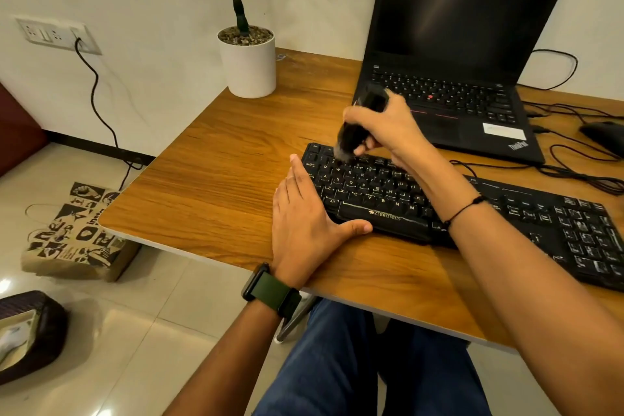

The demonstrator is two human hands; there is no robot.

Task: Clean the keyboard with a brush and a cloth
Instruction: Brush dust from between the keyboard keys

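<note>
Keyboard [456, 209]: black, lying flat on the wooden counter [219, 179], angled, in front of an open laptop [452, 54] with a dark screen. Brush [363, 125]: black, blurred, tilted with bristles down, tip touching the upper-left keys of the keyboard. Right hand [388, 132]: fingers curled round the brush body, gripping it; forearm crosses above the keyboard's middle, thin black cord at the wrist. Left hand [310, 216]: flat, fingers straight and together, resting on the counter against the keyboard's left end, thumb lying along its front edge; holds nothing; green-strapped watch [270, 290] on the wrist. Cloth: not identified in view. White plant pot [248, 64] stands at the counter's far left corner. Mouse [604, 135] and cables lie right of the laptop. Printed paper bag [77, 233] on the floor.
</note>
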